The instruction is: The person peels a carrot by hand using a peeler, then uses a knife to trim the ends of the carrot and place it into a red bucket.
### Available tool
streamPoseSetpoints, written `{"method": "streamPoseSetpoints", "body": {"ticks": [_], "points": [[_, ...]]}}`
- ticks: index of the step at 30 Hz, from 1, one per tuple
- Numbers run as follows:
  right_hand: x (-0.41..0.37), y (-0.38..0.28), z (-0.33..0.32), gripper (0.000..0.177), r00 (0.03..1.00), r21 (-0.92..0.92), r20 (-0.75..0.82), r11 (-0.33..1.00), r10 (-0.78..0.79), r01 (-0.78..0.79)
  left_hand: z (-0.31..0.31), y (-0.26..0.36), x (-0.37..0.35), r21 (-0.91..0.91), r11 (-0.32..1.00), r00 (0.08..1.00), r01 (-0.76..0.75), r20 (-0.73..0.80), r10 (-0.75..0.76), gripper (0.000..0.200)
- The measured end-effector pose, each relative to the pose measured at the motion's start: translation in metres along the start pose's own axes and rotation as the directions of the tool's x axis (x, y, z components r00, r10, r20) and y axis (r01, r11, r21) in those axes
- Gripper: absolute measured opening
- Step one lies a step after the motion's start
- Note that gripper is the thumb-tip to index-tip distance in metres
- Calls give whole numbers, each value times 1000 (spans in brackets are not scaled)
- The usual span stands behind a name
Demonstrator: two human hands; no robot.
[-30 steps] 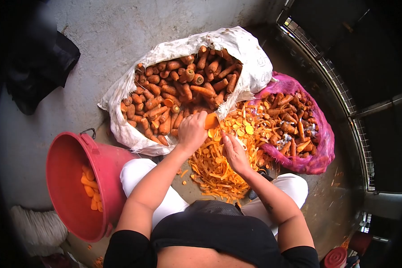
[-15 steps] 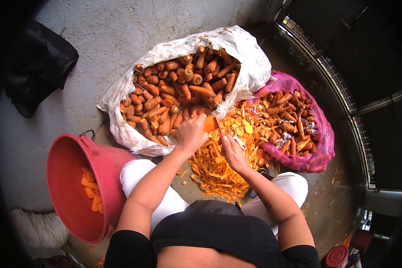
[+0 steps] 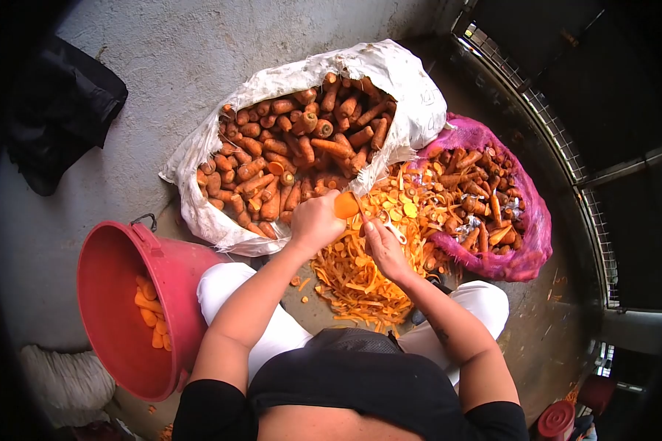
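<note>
Left hand (image 3: 315,220), apparently fisted around carrot (image 3: 346,205).

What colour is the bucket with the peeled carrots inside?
The bucket is red, clearest in the head view.

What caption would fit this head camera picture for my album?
Left hand grips a carrot, right hand a peeler, above a heap of peels.

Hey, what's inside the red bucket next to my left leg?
The red bucket holds a small heap of peeled carrot pieces lying against its inner wall. The bucket's own right-hand wall hides whatever sits low on that side.
</note>
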State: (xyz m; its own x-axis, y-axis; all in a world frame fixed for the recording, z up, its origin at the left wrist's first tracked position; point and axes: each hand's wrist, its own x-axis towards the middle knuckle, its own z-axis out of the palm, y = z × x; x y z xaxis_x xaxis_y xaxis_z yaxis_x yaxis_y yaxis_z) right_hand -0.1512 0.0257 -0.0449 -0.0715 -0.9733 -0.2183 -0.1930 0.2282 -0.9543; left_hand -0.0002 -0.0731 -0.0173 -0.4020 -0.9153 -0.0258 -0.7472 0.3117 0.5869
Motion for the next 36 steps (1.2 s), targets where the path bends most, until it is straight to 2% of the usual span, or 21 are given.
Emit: {"method": "streamPoseSetpoints", "body": {"ticks": [3, 7, 9, 12, 15, 17, 21, 24, 27, 30, 33, 36], "points": [[1, 4, -1, 39, 1000, -27, 11, 1000, -8, 8, -3, -2, 6, -170, 984, 986, 58, 162, -30, 29], [0, 8, -1, 38, 1000, -40, 25, 999, -14, 15, -8, 2, 2, -41, 998, 989, 49, 139, -42, 27], [-2, 7, -2, 38, 999, -45, 33, 998, 36, -35, -7, 4, 3, 7, 999, 990, 53, 130, -53, 27], [-2, 4, -4, 39, 999, -54, 43, 998, 32, -30, -6, -4, 8, -146, 987, 972, 73, 231, -37, 28], [-2, 3, -4, 39, 999, -95, 48, 995, 19, -14, -5, -14, 12, -224, 972, 953, 67, 303, 4, 29], [-3, 2, -6, 38, 999, -137, 44, 991, 16, -10, 1, -22, 13, -352, 929, 931, 114, 365, 24, 27], [-4, 2, -6, 36, 999, -198, 38, 980, -9, 16, -3, -21, 13, -523, 822, 868, 227, 491, 73, 21], [-7, 1, -7, 35, 999, -223, 38, 974, -33, 41, -6, -19, 14, -583, 738, 799, 341, 592, 99, 22], [-9, 2, -10, 35, 998, -248, 47, 967, -48, 59, -24, -6, 13, -472, 731, 684, 492, 729, 10, 19], [-9, 7, -12, 35, 995, -268, 50, 958, -91, 102, -16, -13, 10, -526, 685, 679, 505, 732, 62, 18], [-11, 7, -14, 36, 989, -250, 49, 957, -136, 144, -8, -17, 6, -629, 496, 660, 598, 738, 140, 20], [-12, 10, -19, 36, 985, -286, 82, 944, -150, 167, -11, -16, 5, -570, 490, 575, 660, 802, 161, 18]]}}
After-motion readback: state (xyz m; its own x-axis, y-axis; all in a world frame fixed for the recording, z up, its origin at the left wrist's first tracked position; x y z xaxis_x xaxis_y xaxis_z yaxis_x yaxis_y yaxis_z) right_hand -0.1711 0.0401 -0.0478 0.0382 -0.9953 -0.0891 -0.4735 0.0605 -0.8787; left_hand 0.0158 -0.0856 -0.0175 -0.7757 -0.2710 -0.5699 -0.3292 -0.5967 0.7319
